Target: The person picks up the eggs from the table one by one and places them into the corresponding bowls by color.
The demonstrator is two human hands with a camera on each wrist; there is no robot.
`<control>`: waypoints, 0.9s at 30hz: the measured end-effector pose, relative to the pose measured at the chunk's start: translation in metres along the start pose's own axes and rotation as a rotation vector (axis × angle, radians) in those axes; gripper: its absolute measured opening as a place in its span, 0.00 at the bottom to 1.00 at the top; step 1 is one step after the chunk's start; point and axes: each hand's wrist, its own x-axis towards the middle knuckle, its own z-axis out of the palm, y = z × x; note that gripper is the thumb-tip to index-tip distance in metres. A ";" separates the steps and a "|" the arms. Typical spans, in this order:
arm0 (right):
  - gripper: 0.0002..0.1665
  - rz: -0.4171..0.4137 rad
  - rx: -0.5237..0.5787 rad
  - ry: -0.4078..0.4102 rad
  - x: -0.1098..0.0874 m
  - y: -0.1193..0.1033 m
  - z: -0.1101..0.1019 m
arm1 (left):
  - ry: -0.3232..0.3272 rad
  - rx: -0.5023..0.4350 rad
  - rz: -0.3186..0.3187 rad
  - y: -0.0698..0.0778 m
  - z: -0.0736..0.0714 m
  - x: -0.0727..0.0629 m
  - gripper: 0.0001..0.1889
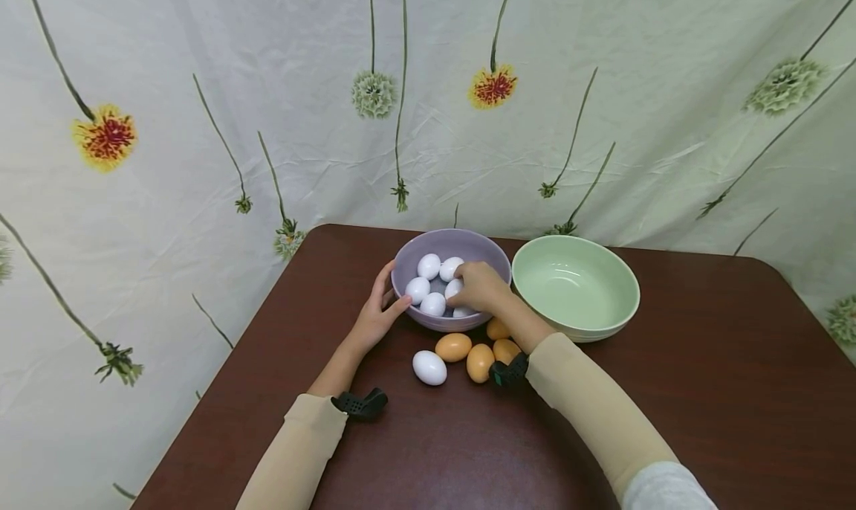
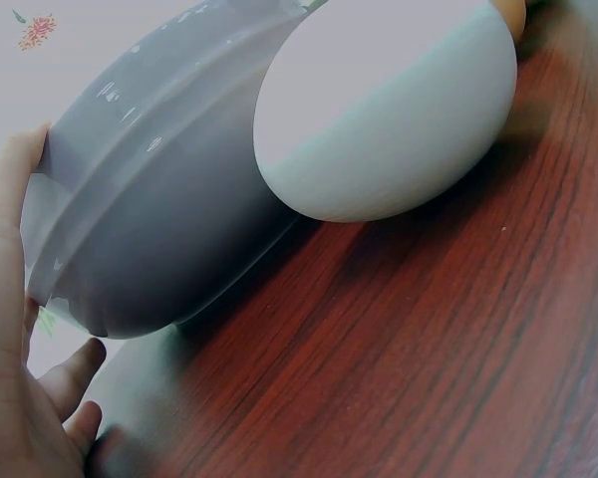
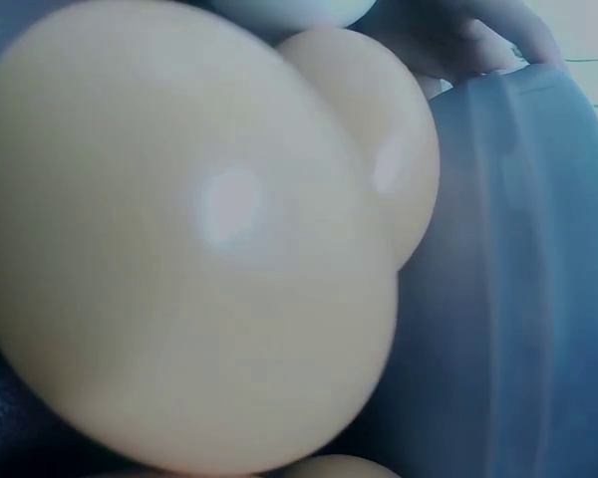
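Note:
A purple bowl (image 1: 451, 239) at the back middle of the table holds several white eggs (image 1: 429, 266). My left hand (image 1: 377, 313) grips its left side, thumb at the rim and fingers around the outer wall. Inside the bowl, my right hand (image 1: 483, 287) pinches a white egg (image 1: 454, 288) between thumb and fingers. In front of the bowl lie one loose white egg (image 1: 429, 367) and several orange-brown eggs (image 1: 453, 347), some partly hidden under my right wrist. The right wrist view is mostly filled by a brown egg (image 3: 179, 239) close to the bowl wall (image 3: 538, 299).
A light green bowl (image 1: 575, 287) with nothing in it stands right beside the purple one. Both are near the back edge of the dark wooden table (image 1: 702, 391). Behind hangs a pale cloth (image 1: 301, 64) printed with flowers.

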 end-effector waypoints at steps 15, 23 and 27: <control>0.32 0.004 0.010 0.011 -0.002 0.000 0.003 | -0.002 0.010 -0.025 -0.001 0.000 -0.001 0.39; 0.30 -0.025 0.093 0.075 -0.007 0.000 0.001 | -0.002 0.014 -0.021 0.000 0.000 -0.001 0.39; 0.28 -0.064 0.184 0.136 -0.009 0.002 0.001 | 0.000 0.011 -0.003 0.000 -0.001 -0.001 0.39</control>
